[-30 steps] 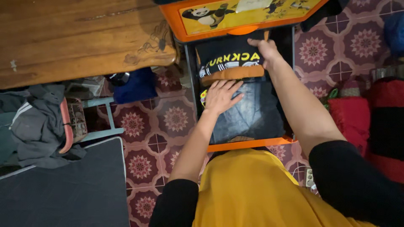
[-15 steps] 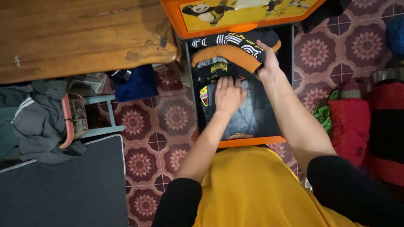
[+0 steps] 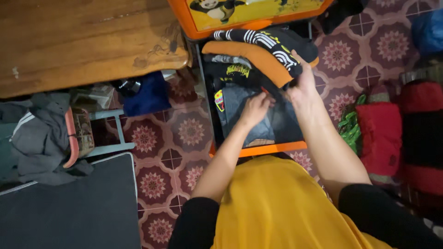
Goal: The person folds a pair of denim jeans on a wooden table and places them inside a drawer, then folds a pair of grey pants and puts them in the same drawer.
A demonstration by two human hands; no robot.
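- Far left, a grey garment (image 3: pixel 41 133) droops over a chair, with the wooden bench (image 3: pixel 87 41) above it, both untouched.
- Left hand (image 3: pixel 254 108), fingers curled, picks at the dark folded clothes (image 3: pixel 258 122) in the open orange drawer (image 3: pixel 277 148).
- Right hand (image 3: pixel 302 85) closed on the black-and-orange folded stack (image 3: pixel 258 48), lifted and tilted clear.
- Looks like mid-sort: the stack is raised, the layers beneath not yet pulled out.

Open orange plastic drawer (image 3: pixel 272 149): directly before the person, holding stacked folded clothes. Folded black-and-orange garment (image 3: pixel 263 48): raised over the drawer's far end, beneath the orange cartoon-printed cabinet top (image 3: pixel 240 14). Dark folded denim garment (image 3: pixel 277 122): in the drawer, nearer end. Brown wooden counter (image 3: pixel 83 41): left of drawer. Red cloth bundle (image 3: pixel 380 133): right, on floor.
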